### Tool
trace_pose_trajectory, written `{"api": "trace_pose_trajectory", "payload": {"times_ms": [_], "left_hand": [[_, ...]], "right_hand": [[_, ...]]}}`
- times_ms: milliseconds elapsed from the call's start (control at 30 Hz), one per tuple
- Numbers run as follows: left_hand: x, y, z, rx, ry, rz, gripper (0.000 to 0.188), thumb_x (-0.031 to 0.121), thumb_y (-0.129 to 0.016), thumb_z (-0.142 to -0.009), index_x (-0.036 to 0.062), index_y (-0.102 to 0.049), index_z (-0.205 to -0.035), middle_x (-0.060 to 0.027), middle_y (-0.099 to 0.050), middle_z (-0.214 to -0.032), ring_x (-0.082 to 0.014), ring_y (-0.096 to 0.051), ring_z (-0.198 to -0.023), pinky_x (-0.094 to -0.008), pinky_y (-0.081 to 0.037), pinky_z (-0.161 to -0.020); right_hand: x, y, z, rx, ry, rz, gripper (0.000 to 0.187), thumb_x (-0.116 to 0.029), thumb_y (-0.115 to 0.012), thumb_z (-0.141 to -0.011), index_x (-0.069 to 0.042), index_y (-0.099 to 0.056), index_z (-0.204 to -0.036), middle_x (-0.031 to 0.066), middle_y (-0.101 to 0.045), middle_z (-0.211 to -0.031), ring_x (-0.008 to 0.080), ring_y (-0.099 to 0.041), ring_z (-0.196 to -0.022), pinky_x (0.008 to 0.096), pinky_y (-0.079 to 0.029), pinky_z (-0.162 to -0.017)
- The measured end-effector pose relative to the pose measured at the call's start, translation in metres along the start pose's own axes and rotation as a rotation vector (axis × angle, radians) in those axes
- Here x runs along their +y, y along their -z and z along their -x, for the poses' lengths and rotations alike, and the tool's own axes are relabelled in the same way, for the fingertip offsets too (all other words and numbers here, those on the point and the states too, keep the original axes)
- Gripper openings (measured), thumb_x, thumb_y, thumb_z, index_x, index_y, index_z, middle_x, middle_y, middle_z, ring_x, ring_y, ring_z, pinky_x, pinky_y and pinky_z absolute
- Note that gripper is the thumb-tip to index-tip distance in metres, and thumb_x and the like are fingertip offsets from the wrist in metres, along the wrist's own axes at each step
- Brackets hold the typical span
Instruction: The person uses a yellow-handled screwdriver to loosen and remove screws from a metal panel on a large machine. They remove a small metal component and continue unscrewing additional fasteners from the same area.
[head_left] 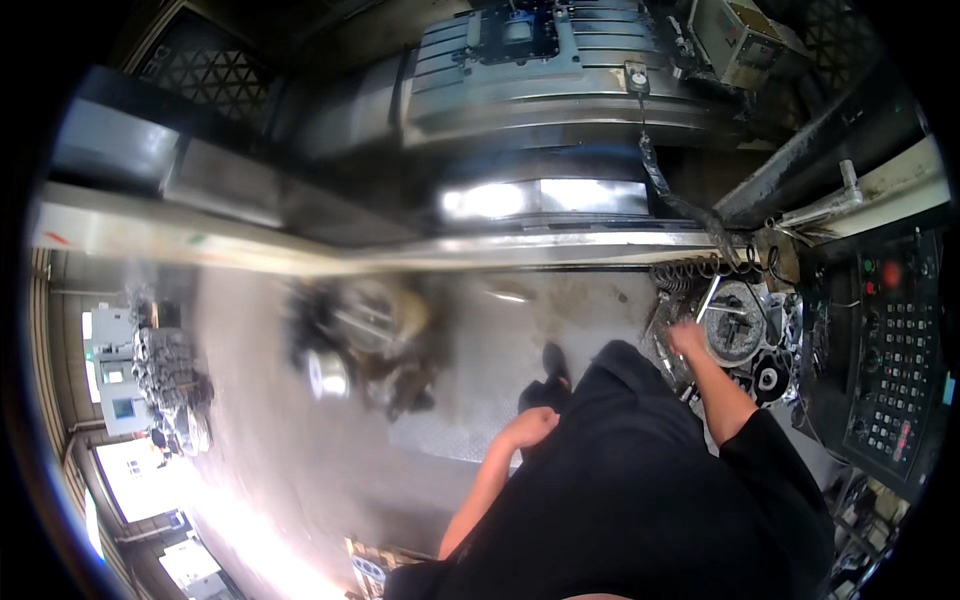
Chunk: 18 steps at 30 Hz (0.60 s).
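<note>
My right hand (687, 341) reaches to the right, its fingers curled beside a round metal bowl-like part (718, 345) with dark bits inside. A thin bright rod (709, 298) slants up close to my knuckles; whether I grip it cannot be made out. A black part with a pale ring (769, 379) lies nearer me, by that round part. My left hand (532, 427) hangs in front of my left thigh, fingers curled in, with nothing visible in them.
Ahead, beyond a pale sill (480, 246), lies a machine bed with a slotted table (610, 40). A coiled dark hose (690, 270) hangs at the right, near a button-covered control panel (895, 350). Blurred metal items (375, 330) stand on the floor left of my feet.
</note>
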<state>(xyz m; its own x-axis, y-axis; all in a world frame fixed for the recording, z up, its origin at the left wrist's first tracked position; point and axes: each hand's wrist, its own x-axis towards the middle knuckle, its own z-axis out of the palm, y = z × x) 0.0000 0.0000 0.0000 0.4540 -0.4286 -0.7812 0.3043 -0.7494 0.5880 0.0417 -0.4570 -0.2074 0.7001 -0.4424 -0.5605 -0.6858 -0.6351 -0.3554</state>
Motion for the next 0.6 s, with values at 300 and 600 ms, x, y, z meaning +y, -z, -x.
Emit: {"api": "trace_pose_trajectory", "payload": {"times_ms": [300,600], "left_hand": [[0.042,0.157,-0.039,-0.142,-0.052,-0.038,0.029,0.031,-0.055,-0.099,0.0036,-0.065,-0.097,-0.0094,-0.067,-0.082,-0.0232,-0.063,-0.080,-0.0396,-0.049,-0.074],[0.198,0.288,-0.038,-0.338,-0.224,-0.540,0.029,0.033,-0.056,-0.098,0.0043,-0.062,-0.102,-0.0180,-0.067,-0.087,-0.0373,-0.065,-0.088,-0.0469,-0.049,-0.076]], "right_hand": [[0.003,-0.054,0.057,-0.179,-0.489,-0.672,0.032,-0.023,-0.056,-0.091,-0.009,-0.056,-0.062,0.0070,-0.059,-0.055,0.0222,-0.058,-0.044,0.0390,-0.044,-0.040],[-0.241,0.045,-0.010,-0.092,-0.109,-0.923,0.020,-0.020,-0.066,-0.088,-0.006,-0.067,-0.074,0.0022,-0.062,-0.062,0.0108,-0.060,-0.056,0.0261,-0.044,-0.048]]}}
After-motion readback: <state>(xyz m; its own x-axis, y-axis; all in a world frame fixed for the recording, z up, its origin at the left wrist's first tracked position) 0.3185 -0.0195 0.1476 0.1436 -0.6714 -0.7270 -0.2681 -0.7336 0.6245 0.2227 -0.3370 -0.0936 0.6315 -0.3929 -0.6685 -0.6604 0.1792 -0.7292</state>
